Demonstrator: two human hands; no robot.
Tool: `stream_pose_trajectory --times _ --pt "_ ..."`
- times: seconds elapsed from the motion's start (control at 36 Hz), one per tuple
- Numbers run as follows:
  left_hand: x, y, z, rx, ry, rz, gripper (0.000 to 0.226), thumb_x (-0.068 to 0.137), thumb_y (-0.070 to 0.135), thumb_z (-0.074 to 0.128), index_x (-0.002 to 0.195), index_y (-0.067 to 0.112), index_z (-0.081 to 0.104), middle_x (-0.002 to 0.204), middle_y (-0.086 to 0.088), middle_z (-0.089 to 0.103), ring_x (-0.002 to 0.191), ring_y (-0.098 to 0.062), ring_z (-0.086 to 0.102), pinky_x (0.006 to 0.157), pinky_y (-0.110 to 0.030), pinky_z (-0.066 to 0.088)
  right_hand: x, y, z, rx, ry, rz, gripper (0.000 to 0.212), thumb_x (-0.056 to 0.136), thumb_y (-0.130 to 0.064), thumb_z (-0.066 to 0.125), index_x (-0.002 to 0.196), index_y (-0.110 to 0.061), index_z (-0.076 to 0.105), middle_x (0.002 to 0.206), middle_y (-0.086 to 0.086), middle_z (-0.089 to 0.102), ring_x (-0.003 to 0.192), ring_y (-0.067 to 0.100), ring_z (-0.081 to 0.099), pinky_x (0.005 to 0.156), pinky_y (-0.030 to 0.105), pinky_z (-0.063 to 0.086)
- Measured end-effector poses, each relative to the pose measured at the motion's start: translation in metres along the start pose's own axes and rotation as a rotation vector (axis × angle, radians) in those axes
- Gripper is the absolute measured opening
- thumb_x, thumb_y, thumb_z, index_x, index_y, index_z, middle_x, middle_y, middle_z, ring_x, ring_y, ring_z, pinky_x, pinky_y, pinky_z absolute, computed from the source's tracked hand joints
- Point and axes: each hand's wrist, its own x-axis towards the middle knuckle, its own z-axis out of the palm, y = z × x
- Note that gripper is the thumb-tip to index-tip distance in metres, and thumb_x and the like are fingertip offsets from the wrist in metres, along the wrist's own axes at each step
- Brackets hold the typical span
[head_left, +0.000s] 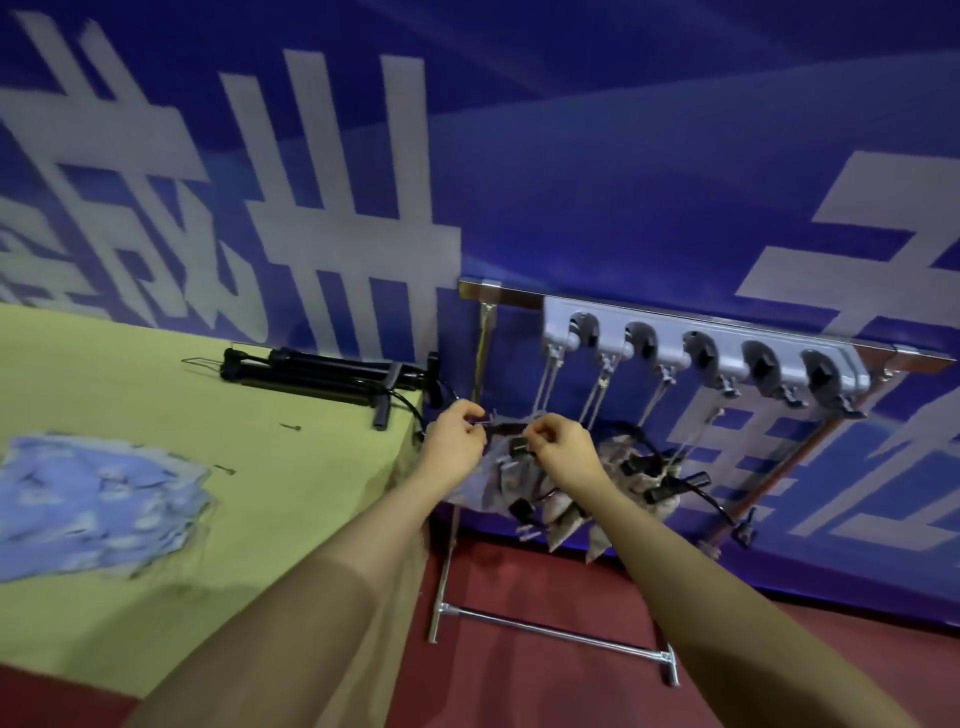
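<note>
The left hand (453, 434) and right hand (563, 444) each pinch what look like black clips (518, 446) on the grey cloth (506, 475) between them.

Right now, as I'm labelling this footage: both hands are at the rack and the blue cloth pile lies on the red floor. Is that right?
Not quite. The head view shows the blue cloth pile lying on the yellow-green table, not the floor. The rest holds: the left hand and right hand are both at the rack, fingers pinching small black clips.
</note>
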Motion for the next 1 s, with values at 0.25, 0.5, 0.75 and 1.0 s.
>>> stream_pose_trajectory --times 0.25,0.5,0.75,1.0 --pt "-0.006 -0.054 -0.141 0.044 0.074 -0.055 0.021 0.092 0.010 0.045 0.109 0.008 0.058 0.105 -0.016 0.066 0.096 -0.033 0.064 0.086 -0.036 0.052 0.005 -0.090 0.123 -0.009 -0.092 -0.069 0.017 0.092 -0.006 0.049 0.079 -0.014 0.058 0.063 -0.002 0.057 0.056 0.012 0.053 0.055 0.024 0.042" --pt "-0.013 -0.128 -0.232 0.077 0.153 -0.217 0.015 0.090 0.007 0.044 0.094 0.013 0.057 0.104 -0.016 0.067 0.095 -0.035 0.063 0.088 -0.040 0.052 0.001 -0.138 0.233 -0.007 -0.265 -0.080 0.016 0.094 -0.007 0.047 0.088 -0.013 0.061 0.079 0.005 0.061 0.069 0.019 0.057 0.058 0.023 0.044" --pt "-0.015 -0.202 -0.273 0.162 0.214 -0.304 0.013 0.090 -0.001 0.043 0.092 0.006 0.054 0.085 -0.005 0.055 0.086 -0.026 0.053 0.063 -0.023 0.037 0.009 -0.149 0.312 -0.121 -0.449 -0.116 0.020 0.092 -0.007 0.048 0.092 -0.013 0.067 0.085 0.000 0.061 0.079 0.021 0.058 0.073 0.036 0.050" --pt "-0.008 -0.249 -0.287 0.641 0.103 -0.470 0.047 0.086 0.033 0.063 0.122 0.007 0.049 0.128 -0.016 0.044 0.119 -0.038 0.042 0.096 -0.043 0.040 0.023 -0.143 0.370 -0.306 -0.631 -0.209 0.039 0.090 -0.013 0.045 0.127 -0.020 0.056 0.124 0.011 0.061 0.114 0.032 0.055 0.094 0.039 0.046"
